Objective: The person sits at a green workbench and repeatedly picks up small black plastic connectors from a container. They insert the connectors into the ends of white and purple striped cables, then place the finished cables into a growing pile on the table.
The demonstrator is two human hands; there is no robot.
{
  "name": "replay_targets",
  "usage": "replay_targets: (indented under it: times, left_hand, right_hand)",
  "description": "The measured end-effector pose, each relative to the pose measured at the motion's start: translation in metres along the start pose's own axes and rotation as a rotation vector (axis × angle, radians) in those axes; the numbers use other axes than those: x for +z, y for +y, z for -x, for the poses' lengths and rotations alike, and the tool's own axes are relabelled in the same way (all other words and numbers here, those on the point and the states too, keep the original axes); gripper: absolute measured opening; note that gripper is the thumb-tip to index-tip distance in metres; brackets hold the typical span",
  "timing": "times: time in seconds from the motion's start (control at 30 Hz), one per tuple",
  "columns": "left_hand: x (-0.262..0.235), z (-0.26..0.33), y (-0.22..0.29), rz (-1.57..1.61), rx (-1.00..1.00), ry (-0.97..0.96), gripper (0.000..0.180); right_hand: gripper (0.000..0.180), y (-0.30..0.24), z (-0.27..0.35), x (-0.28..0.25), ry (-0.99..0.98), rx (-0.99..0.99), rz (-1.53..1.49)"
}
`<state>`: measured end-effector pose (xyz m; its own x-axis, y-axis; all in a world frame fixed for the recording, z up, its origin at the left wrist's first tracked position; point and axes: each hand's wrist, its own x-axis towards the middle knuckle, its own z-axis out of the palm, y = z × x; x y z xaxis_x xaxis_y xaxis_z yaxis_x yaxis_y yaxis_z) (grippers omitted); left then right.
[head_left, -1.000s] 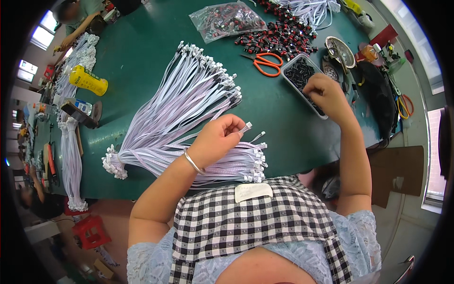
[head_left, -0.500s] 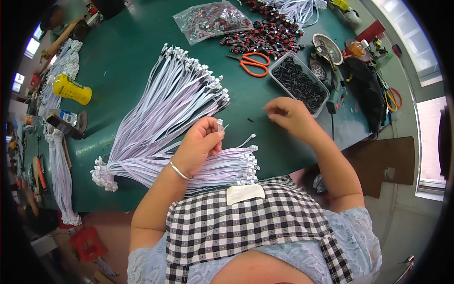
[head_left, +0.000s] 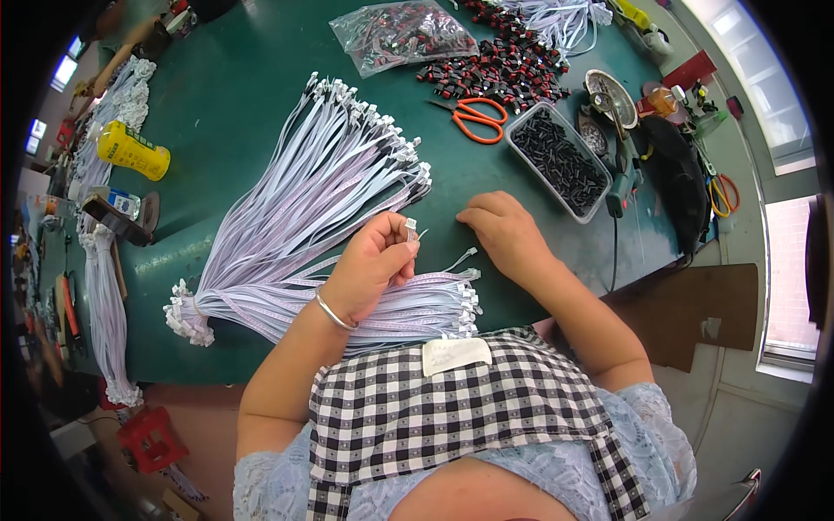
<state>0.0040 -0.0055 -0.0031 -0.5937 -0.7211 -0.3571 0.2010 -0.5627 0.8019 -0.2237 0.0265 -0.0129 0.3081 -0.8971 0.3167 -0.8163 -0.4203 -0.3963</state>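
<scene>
My left hand point(head_left: 373, 258) pinches the end of a flat white cable between thumb and forefinger. Its white connector point(head_left: 411, 227) sticks up above the fingertips, with a loose wire end beside it. Below that hand spreads a large bundle of white cables point(head_left: 261, 204), tied together at the left. Many cable ends in the far fan carry dark pieces; the nearer ends are white. My right hand point(head_left: 508, 233) is on the green tabletop, its fingers bent down and together. Whatever is under its fingertips is hidden.
A clear plastic box of short black tubes point(head_left: 560, 161) stands beyond my right hand. Near it lie orange-handled scissors point(head_left: 478, 120), a pile of black-and-red parts point(head_left: 499, 69) and a bag point(head_left: 404, 36). A soldering iron point(head_left: 621, 178) is at the right, a yellow bottle point(head_left: 133, 150) at left.
My right hand has moved left and down to where a small black tube lay on the table; that tube is now out of sight. My left hand keeps its pinch.
</scene>
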Motion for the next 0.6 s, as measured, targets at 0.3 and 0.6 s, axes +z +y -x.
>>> replay_targets:
  times: [0.3, 0.6]
  left_hand:
    - [0.001, -0.001, -0.001, -0.008, 0.022, -0.012, 0.008]
    - [-0.002, -0.001, -0.003, -0.01, 0.028, -0.048, 0.009]
  right_hand:
    - [0.016, 0.0, -0.009, -0.004, -0.03, 0.031, 0.163]
    - [0.011, -0.003, -0.006, -0.001, -0.087, 0.01, 0.362]
